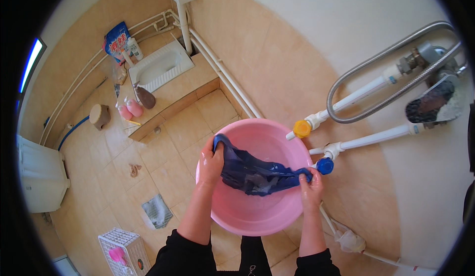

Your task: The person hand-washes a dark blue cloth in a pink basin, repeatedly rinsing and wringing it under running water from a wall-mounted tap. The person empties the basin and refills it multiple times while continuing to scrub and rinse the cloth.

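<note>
A wet dark blue cloth point(256, 172), perhaps a garment, is stretched between my two hands over a pink plastic basin point(256, 218). My left hand point(211, 163) pinches its upper left end, thumb on top, near the basin's left rim. At the right rim, my right hand point(311, 185) grips the other end between thumb and fingers. The middle of the cloth sags into the basin, where some water shows. Both hands look wet.
Beside the basin's right rim are pipe taps with a yellow knob point(302, 129) and a blue knob point(325, 166). A squat toilet point(161, 68) sits on a tiled step with pump bottles point(130, 107). A white plastic basket point(124, 252) and a grey cloth point(157, 211) lie left.
</note>
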The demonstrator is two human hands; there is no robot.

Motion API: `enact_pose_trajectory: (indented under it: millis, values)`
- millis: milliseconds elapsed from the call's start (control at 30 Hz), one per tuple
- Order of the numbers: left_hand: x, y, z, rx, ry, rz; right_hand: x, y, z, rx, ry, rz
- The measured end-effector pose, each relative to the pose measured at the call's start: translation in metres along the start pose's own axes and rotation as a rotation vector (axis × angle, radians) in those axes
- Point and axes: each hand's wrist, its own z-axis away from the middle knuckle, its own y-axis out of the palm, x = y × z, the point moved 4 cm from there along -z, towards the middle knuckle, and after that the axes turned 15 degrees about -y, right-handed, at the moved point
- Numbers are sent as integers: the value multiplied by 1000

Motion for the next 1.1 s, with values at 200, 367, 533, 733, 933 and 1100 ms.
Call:
enact_pose_trajectory:
  millis: [200, 367, 533, 733, 933, 1100]
  values:
    - [-72, -19, 16, 231, 104, 291, 91, -23, -14, -104, -204, -196]
    - [-40, -28, 27, 621, 74, -179, 75, -33, 3, 88, -122, -171]
    - [47, 8, 43, 756, 378, -777, -11, 3, 34, 620, -97, 379]
    - [147, 41, 63, 777, 158, -1055, -101, 36, 52, 933, 128, 347]
    - [186, 83, 59, 980, -73, -1273, -160, 75, 54, 760, 77, 982]
    - [207, 74, 50, 1175, -244, -1224, -152, 79, 70, 881, 378, 933]
